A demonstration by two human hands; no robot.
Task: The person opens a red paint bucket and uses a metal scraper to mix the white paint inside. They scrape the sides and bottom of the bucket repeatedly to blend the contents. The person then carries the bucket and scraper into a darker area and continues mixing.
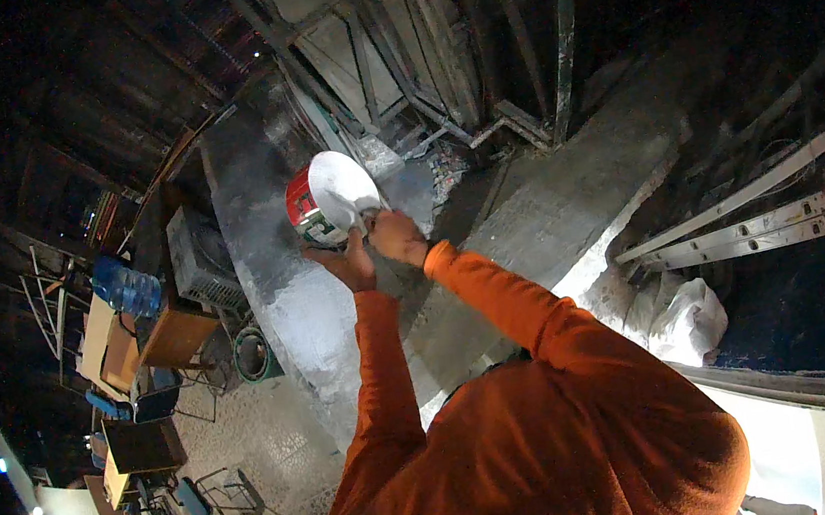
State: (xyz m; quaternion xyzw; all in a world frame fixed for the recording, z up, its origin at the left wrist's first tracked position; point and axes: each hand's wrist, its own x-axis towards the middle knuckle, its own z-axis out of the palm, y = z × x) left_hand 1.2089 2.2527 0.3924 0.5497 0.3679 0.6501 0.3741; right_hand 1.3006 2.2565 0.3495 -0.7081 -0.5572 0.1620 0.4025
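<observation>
A red, green and white paint can (309, 208), tipped so its white inside faces up, is held over a grey dusty concrete surface (288, 321). My left hand (351, 262) grips the can from below, thumb up along its near side. At the can's right edge, my right hand (396, 235) is closed on something at the rim, perhaps a tool; its fingers hide what it is. Orange sleeves cover both forearms.
Left: a blue water jug (126, 288), grey crate (202, 260), wooden desk (184, 332), chairs and a green coiled item (253, 353). Behind: metal framework (361, 52). Right: a ledge (576, 190), an aluminium ladder (733, 244) and white sacks (686, 319).
</observation>
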